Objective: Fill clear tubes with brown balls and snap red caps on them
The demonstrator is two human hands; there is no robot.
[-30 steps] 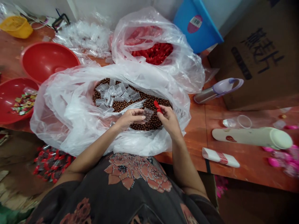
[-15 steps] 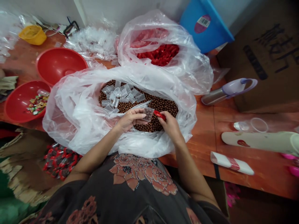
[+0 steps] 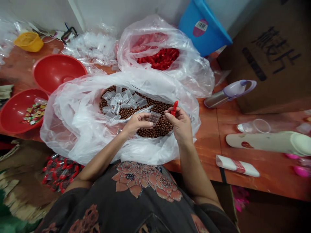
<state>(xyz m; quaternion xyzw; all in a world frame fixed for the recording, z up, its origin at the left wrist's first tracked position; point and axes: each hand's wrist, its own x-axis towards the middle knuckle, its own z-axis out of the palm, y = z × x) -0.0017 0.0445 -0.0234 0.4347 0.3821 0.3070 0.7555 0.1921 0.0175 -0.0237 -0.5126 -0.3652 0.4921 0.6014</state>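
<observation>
- Orange wooden tabletop [image 3: 206, 155] bears a white plastic bag [image 3: 73, 123] opened around brown balls [image 3: 155, 131].
- Clear plastic packet [image 3: 154, 118] is pinched by the left hand [image 3: 136, 124] above them.
- Red plastic piece [image 3: 174, 108] is gripped upright by the right hand [image 3: 179, 126].

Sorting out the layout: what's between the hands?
Head view: a clear plastic packet at the fingertips of the left hand, over brown balls, short of the right hand.

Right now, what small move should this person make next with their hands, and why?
Probably bring the red piece in the right hand over to the clear plastic packet in the left hand. The red piece is pinched upright in the fingers, and the packet is held out close beside it.
</observation>
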